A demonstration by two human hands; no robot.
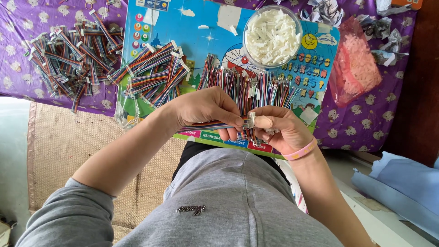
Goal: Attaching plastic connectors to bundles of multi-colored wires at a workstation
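Observation:
My left hand (206, 110) pinches a flat bundle of multicoloured ribbon wires (201, 125) near its end. My right hand (279, 128) holds a small white plastic connector (250, 120) against the wire tips, thumb on top. Both hands meet just above a colourful cartoon board (201, 36). Loose coloured wires (247, 84) lie spread on the board right behind my hands. A round clear bowl of white connectors (272, 35) stands further back.
Finished wire bundles with white ends (153, 75) lie on the board's left, a larger heap (68, 55) on the purple cloth (18, 77). A pink bag of small parts (356, 64) lies at right. A woven mat (59, 142) covers the floor at left.

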